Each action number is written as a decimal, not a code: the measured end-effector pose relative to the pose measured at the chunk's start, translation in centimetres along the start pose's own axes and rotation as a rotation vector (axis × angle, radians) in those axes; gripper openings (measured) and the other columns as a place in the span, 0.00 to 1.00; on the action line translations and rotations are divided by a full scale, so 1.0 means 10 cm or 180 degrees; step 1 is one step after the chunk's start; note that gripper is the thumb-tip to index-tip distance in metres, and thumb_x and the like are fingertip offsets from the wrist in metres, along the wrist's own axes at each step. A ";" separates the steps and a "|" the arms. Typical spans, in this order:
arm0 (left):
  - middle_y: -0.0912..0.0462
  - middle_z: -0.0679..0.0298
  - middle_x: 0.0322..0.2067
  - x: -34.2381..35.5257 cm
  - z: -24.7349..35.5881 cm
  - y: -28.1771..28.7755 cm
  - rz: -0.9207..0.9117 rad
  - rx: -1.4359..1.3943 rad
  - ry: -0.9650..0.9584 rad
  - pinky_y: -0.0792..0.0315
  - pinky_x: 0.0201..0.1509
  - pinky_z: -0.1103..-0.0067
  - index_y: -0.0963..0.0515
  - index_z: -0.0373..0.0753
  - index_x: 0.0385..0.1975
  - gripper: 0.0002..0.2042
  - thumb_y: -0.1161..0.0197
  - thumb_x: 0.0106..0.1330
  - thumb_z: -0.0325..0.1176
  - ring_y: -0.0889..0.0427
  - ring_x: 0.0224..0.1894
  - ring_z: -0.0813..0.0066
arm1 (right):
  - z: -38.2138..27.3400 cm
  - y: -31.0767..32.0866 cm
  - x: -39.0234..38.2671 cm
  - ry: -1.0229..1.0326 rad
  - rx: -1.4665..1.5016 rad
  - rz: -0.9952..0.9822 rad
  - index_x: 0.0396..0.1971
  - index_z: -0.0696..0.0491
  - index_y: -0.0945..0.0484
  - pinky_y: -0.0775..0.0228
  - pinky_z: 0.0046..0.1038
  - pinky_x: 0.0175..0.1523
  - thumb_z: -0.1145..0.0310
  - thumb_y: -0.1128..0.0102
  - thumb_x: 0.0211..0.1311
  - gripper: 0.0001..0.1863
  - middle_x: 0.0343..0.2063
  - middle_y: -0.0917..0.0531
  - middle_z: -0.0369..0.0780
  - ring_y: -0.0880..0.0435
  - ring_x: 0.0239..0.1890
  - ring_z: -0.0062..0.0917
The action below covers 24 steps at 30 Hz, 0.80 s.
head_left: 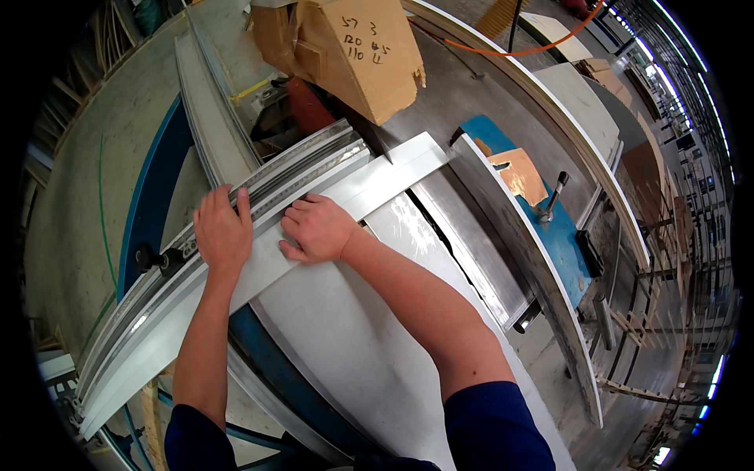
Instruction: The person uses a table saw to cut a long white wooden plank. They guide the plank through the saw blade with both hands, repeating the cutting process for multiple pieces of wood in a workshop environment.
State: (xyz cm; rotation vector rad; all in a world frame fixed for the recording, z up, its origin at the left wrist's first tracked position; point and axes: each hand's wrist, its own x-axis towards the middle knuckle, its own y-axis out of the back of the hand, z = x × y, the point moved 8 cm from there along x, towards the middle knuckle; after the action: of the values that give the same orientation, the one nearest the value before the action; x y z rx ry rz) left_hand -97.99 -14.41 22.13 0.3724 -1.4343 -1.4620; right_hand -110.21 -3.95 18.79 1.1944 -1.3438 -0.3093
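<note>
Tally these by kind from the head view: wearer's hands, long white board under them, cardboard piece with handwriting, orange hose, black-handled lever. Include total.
Hands: 2 (left hand, right hand)
Long white board: 1
Cardboard piece: 1
Orange hose: 1
Black-handled lever: 1
Total: 6

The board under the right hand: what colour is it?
The board is white, best seen in the head view.
</note>
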 end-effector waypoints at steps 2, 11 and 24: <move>0.15 0.54 0.44 0.08 -0.03 0.00 0.0012 0.0027 -0.0008 0.30 0.59 0.63 0.18 0.36 0.48 0.17 0.42 0.79 0.45 0.19 0.51 0.53 | 0.04 -0.05 0.06 -0.0019 -0.0006 -0.0038 0.25 0.52 0.25 0.26 0.33 0.45 0.55 0.33 0.58 0.16 0.26 0.21 0.38 0.19 0.34 0.33; 0.15 0.56 0.45 0.41 -0.27 -0.15 0.0040 0.0095 -0.0095 0.30 0.60 0.64 0.19 0.35 0.47 0.17 0.42 0.78 0.45 0.20 0.52 0.55 | 0.30 -0.25 0.37 -0.0223 -0.0024 -0.0152 0.24 0.52 0.23 0.26 0.36 0.46 0.56 0.34 0.56 0.15 0.26 0.20 0.39 0.18 0.34 0.36; 0.16 0.56 0.45 0.34 -0.36 -0.13 -0.0011 -0.0206 0.0036 0.30 0.64 0.63 0.19 0.37 0.49 0.16 0.42 0.78 0.44 0.21 0.54 0.56 | 0.23 -0.30 0.37 -0.0403 -0.0141 -0.0476 0.31 0.54 0.24 0.21 0.38 0.45 0.60 0.36 0.57 0.13 0.32 0.19 0.41 0.18 0.40 0.38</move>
State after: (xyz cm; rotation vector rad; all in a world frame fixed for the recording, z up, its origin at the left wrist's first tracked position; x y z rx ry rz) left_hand -97.24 -19.40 21.50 0.3425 -1.3743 -1.5030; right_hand -109.83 -9.18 18.03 1.2578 -1.3514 -0.5264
